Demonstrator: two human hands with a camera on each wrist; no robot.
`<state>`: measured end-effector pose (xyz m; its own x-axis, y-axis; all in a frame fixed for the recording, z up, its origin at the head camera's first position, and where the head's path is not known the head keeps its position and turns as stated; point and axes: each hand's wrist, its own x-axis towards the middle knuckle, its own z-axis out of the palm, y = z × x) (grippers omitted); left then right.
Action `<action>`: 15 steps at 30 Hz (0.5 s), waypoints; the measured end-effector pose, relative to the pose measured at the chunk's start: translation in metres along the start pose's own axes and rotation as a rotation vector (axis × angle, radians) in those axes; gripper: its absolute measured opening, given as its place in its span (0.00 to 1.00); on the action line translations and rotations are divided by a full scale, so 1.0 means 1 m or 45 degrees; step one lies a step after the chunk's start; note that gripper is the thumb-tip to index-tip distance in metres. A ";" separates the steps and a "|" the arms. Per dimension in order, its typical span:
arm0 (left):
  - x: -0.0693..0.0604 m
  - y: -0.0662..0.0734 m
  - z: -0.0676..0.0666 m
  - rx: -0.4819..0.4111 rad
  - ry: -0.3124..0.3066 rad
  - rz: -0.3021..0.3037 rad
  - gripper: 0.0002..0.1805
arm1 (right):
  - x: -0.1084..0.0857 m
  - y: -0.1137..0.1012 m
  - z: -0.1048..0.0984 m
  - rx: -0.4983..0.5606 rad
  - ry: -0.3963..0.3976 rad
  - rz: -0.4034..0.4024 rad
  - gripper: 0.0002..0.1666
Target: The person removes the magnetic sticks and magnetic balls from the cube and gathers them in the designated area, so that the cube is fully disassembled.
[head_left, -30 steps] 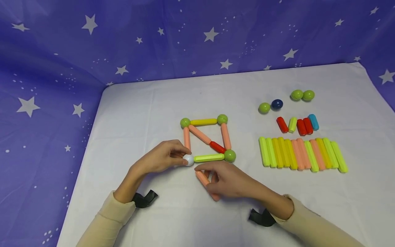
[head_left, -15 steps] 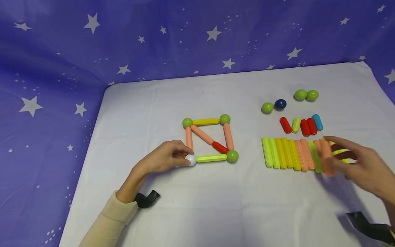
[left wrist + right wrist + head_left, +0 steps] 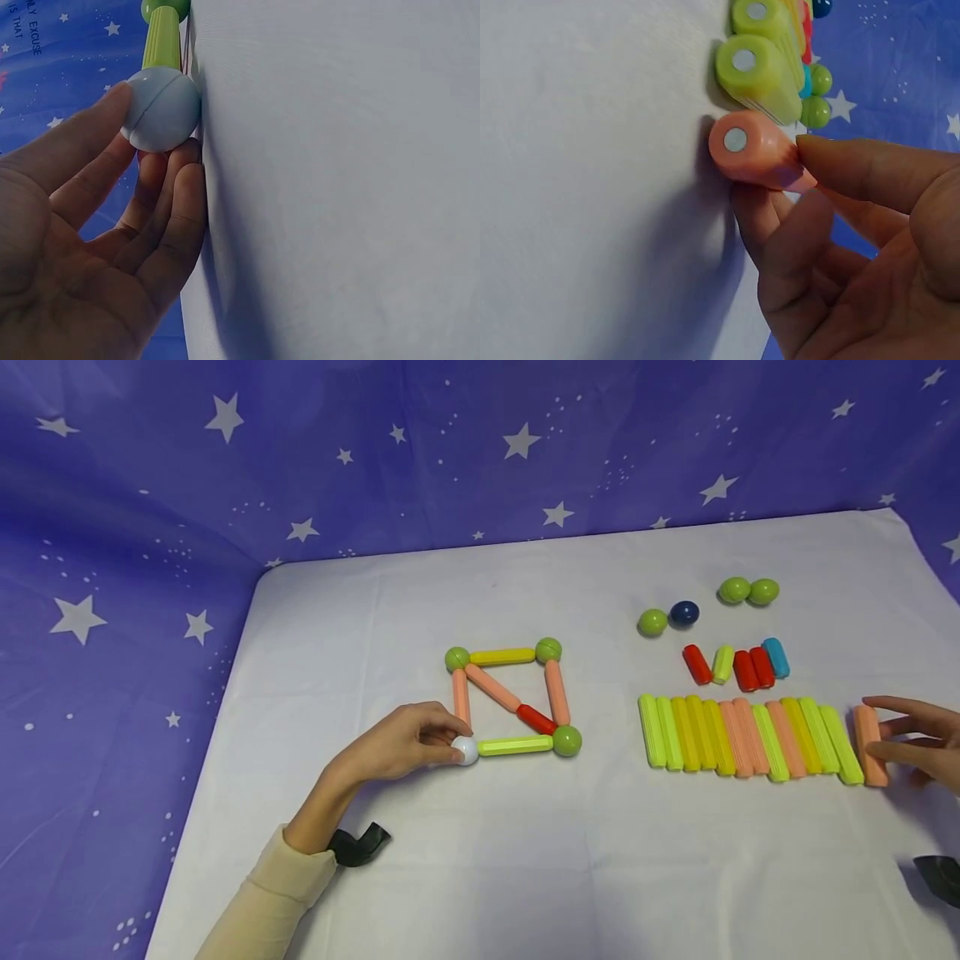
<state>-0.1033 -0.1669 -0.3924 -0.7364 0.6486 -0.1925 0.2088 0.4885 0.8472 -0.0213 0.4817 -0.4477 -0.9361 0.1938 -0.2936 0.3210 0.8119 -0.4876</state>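
My left hand [image 3: 401, 742] pinches a white ball [image 3: 163, 109] at the near left corner of a four-sided frame of rods and balls. A light green rod [image 3: 515, 745] runs from that ball to a green ball [image 3: 567, 741]. Across the frame slants a diagonal made of a salmon rod [image 3: 492, 687] and a short red rod [image 3: 537, 720]. Far to the right, my right hand [image 3: 918, 739] holds a salmon rod [image 3: 761, 150] between thumb and fingers, beside the right end of a row of rods [image 3: 750, 737]. A round metal disc shows in its end.
Behind the row lie short rods [image 3: 753, 669] in red, light green and blue. Further back are green balls [image 3: 735, 591] and a dark blue ball [image 3: 684, 614]. A white cloth [image 3: 450, 868] covers the table; a purple star-patterned curtain [image 3: 420, 452] hangs behind it.
My right hand has carried the salmon rod from near the frame, over the row, to the row's right end. My left hand stays on the white ball.
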 end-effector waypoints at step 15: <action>0.000 0.000 0.000 -0.014 -0.005 0.002 0.15 | -0.012 -0.041 0.002 -0.043 0.060 -0.079 0.35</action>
<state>-0.1031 -0.1671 -0.3920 -0.7337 0.6515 -0.1930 0.2028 0.4811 0.8529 -0.0226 0.4449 -0.4257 -0.9599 0.1675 -0.2246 0.2580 0.8412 -0.4752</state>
